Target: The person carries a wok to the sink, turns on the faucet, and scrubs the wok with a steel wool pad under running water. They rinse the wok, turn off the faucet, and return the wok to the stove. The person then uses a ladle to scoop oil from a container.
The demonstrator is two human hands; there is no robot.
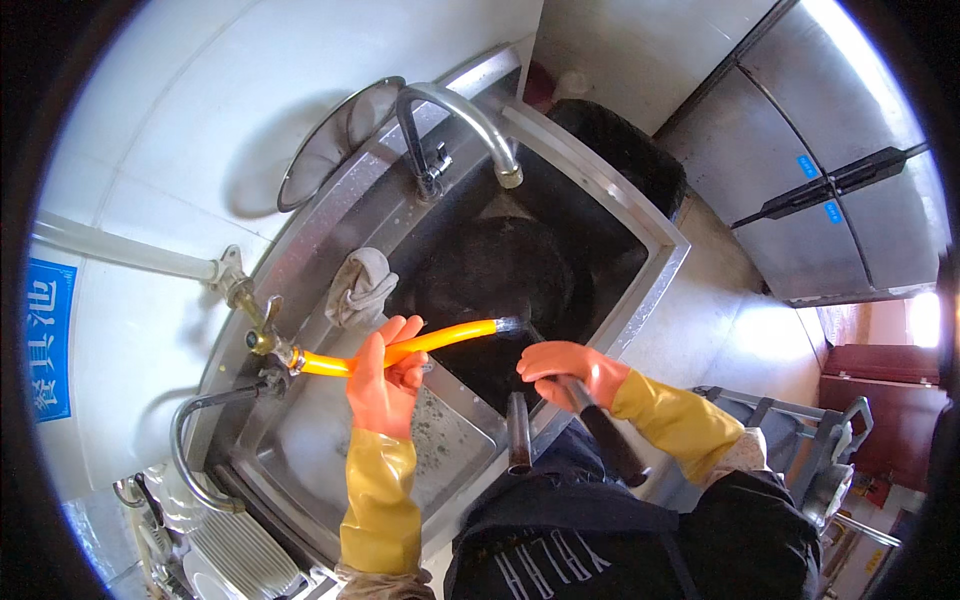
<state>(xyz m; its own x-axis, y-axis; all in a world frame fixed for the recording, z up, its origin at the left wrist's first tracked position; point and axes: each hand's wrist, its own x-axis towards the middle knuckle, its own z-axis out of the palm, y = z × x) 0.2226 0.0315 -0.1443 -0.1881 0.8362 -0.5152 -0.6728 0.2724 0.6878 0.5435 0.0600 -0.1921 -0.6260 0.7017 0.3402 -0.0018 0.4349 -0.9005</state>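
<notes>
Both my hands wear rubber gloves with orange hands and yellow cuffs. My left hand point(382, 375) is wrapped around an orange hose point(450, 335), which runs from a brass wall tap point(262, 339). Water comes from the hose's end above a dark wok point(487, 262) in the black-looking sink basin point(600, 217). My right hand point(574, 371) grips a long-handled utensil point(611, 442) by its metal shank; its dark grip points back towards me and its head cannot be made out. Beside it, a hollow metal handle point(518, 435) rests over the sink's front edge.
A curved faucet point(457, 105) arches over the basin. A grey cloth point(361, 287) lies on the divider beside a second, soapy basin point(322, 457). Against the wall leans a round mesh strainer point(341, 142). Stacked plates point(244, 555) stand at lower left, a grey cart point(690, 472) at right.
</notes>
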